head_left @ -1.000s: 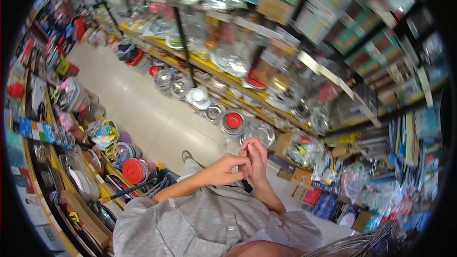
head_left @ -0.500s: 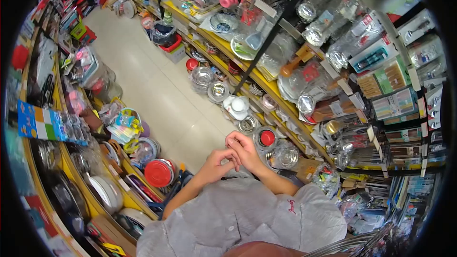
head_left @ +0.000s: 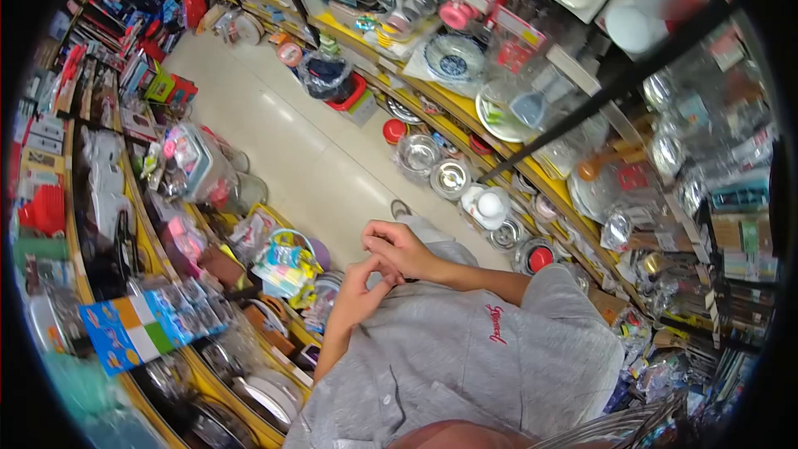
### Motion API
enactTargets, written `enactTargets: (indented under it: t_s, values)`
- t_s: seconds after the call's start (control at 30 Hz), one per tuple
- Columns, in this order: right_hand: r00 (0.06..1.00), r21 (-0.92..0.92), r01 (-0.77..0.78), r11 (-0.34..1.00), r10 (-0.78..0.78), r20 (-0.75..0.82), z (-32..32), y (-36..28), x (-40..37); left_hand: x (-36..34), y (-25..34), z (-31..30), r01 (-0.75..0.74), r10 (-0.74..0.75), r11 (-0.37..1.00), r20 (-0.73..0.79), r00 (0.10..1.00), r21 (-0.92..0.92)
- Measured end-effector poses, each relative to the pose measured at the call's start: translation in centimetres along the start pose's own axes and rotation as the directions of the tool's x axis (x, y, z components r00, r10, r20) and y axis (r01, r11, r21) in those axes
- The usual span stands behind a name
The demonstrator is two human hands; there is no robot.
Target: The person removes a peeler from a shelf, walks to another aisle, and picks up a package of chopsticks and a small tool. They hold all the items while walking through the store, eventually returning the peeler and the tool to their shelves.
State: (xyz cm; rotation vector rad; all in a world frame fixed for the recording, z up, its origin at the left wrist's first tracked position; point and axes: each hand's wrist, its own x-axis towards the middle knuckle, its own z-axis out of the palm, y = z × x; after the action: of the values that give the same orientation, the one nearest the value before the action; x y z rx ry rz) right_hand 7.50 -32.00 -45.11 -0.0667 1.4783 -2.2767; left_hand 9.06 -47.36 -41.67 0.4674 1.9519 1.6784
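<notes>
My left hand is in front of my grey shirt, its fingers bent and closed against the fingers of my right hand. My right hand lies just above and to the right, with its fingers curled in and pressed to the left hand. The two hands touch each other, and no object shows in either. A shoe peeks out on the floor past the right hand.
Shelves with packaged goods, a patterned bowl and kitchen tools line the right. A blue and orange card pack juts from the left shelves. Glass jars, a tub and a wrapped bin stand along the aisle floor.
The view has turned, so the shelves and floor goods appear shifted. The hands stay together, now pressed closer. A shoe and trouser leg have come into sight.
</notes>
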Motion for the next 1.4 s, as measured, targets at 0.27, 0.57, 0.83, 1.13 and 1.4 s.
enactTargets:
  t_s: [0.27, 0.57, 0.83, 1.13, 1.4]
  values:
    - [0.996, -0.042, 0.074, 0.996, -0.076, -0.051, -1.5, -5.5, 15.0, 11.2, 1.6, -12.5, -0.053, 0.054, 0.998, 0.057, 0.997, -0.02]
    - [0.947, -0.136, 0.139, 0.981, -0.172, -0.272, 0.6, -5.0, 32.6, 22.6, -1.7, -31.5, -0.143, 0.127, 0.99, 0.357, 0.925, 0.017]
    - [0.846, -0.222, 0.032, 0.975, -0.144, -0.513, 10.1, 0.5, 59.1, 30.5, -14.3, -64.0, -0.045, 0.06, 0.994, 0.162, 0.985, -0.099]
    - [0.912, -0.767, -0.156, 0.622, 0.39, 0.131, 24.1, 5.1, 83.7, 20.3, -29.9, -106.7, -0.07, -0.378, 0.918, -0.915, 0.141, -0.391]
    - [0.817, -0.937, 0.1, 0.335, 0.51, 0.27, 32.7, 18.8, 111.2, 9.9, -44.0, -114.1, 0.238, -0.322, 0.893, -0.911, -0.257, -0.383]
